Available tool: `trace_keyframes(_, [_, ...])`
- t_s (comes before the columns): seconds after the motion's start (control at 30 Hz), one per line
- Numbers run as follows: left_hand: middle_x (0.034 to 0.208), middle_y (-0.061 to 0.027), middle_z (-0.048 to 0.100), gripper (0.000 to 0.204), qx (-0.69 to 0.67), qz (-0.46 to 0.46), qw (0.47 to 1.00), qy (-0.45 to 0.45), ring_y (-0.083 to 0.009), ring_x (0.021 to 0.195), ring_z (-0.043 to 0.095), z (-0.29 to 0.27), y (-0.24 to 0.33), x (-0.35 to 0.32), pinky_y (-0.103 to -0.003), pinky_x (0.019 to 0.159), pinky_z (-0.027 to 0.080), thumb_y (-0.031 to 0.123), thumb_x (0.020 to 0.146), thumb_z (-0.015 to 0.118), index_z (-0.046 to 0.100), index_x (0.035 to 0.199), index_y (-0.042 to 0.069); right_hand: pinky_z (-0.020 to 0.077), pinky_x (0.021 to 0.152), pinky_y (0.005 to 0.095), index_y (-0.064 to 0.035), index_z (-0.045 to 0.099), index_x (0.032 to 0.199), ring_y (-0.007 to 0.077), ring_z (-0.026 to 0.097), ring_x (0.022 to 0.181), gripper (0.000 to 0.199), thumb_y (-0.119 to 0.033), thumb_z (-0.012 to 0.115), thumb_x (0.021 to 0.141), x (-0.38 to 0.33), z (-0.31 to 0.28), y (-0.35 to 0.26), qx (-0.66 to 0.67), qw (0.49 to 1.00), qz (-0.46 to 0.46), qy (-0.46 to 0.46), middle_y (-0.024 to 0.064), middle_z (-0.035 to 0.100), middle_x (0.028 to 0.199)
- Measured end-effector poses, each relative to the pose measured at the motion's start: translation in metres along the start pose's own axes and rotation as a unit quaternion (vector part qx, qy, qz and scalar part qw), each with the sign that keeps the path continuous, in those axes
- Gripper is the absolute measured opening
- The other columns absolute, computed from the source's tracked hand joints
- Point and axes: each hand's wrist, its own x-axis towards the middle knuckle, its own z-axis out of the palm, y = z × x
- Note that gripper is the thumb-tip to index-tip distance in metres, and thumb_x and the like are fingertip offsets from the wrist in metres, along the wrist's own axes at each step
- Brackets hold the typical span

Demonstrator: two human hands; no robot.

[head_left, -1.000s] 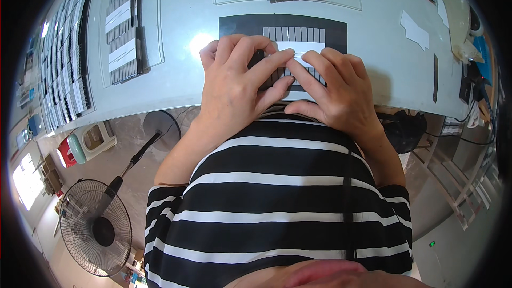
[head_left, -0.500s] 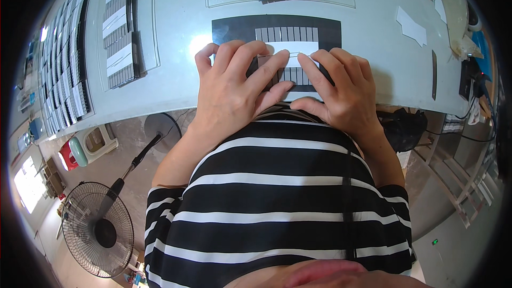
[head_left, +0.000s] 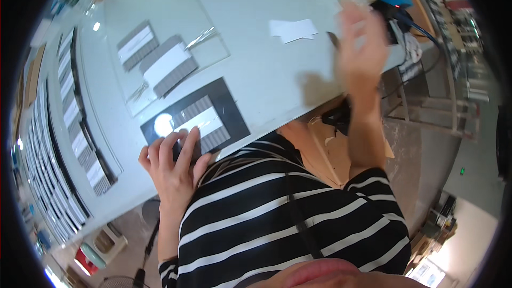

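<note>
Fingers of the left hand lie flat and spread on a black mat with a striped card, near the table edge. Right hand is up, open, empty. Card looks thin, light, bendy; pinch its edge.

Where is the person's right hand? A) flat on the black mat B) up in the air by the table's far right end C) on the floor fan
B: the right hand is raised and blurred above the table edge, while only the left hand rests on the black mat.
</note>
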Motion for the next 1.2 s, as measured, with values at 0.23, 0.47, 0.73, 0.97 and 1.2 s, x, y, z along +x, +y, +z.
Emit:
trace_keyframes(0.23, [0.113, -0.0041, 0.058, 0.043, -0.002, 0.008, 1.0, 0.01, -0.0246, 0.106, 0.052, 0.003, 0.001, 0.001, -0.045, 0.099, 0.032, 0.038, 0.084, 0.074, 0.07, 0.122, 0.018, 0.0498, 0.086, 0.0324, -0.0093, 0.071, 0.117, 0.0184, 0.067, 0.1, 0.038, -0.04, 0.06, 0.098, 0.125, -0.078, 0.223, -0.259, 0.945, 0.065, -0.187, 0.0058, 0.073, 0.107])
trace_keyframes(0.47, [0.112, -0.0041, 0.059, 0.041, 0.0, -0.006, 1.0, 0.011, -0.0251, 0.104, 0.052, 0.005, -0.001, 0.001, -0.045, 0.099, 0.032, 0.036, 0.084, 0.074, 0.071, 0.121, 0.018, 0.047, 0.095, 0.0349, -0.0106, 0.073, 0.116, 0.0172, 0.065, 0.105, 0.035, -0.038, 0.064, 0.096, 0.144, -0.063, 0.249, -0.168, 0.937, 0.119, -0.281, 0.0042, 0.072, 0.11])
trace_keyframes(0.73, [0.111, -0.0048, 0.06, 0.04, 0.003, 0.001, 1.0, 0.015, -0.0242, 0.101, 0.053, 0.005, 0.0, 0.004, -0.044, 0.099, 0.033, 0.031, 0.083, 0.073, 0.071, 0.121, 0.017, 0.0441, 0.059, 0.0209, -0.0105, 0.074, 0.101, 0.003, 0.057, 0.076, 0.028, -0.036, 0.068, 0.094, 0.14, -0.076, 0.219, -0.08, 0.905, 0.335, -0.25, -0.0026, 0.066, 0.083])
trace_keyframes(0.97, [0.112, -0.0039, 0.059, 0.042, 0.002, -0.003, 1.0, 0.016, -0.0253, 0.103, 0.052, 0.005, 0.0, 0.005, -0.045, 0.099, 0.033, 0.035, 0.083, 0.075, 0.07, 0.122, 0.018, 0.0356, 0.05, 0.0165, -0.0098, 0.071, 0.094, 0.0005, 0.047, 0.06, 0.022, -0.032, 0.07, 0.094, 0.11, -0.064, 0.248, 0.083, 0.882, 0.421, -0.195, -0.0074, 0.058, 0.073])
trace_keyframes(1.2, [0.114, -0.0032, 0.059, 0.043, -0.012, -0.009, 0.999, 0.029, -0.0249, 0.103, 0.052, 0.004, 0.004, 0.005, -0.044, 0.096, 0.033, 0.034, 0.081, 0.077, 0.069, 0.121, 0.019, 0.0482, 0.065, 0.0263, -0.0043, 0.076, 0.096, 0.01, 0.061, 0.076, 0.023, -0.027, 0.073, 0.091, 0.107, -0.048, 0.213, -0.177, 0.954, 0.195, -0.14, -0.0005, 0.07, 0.086])
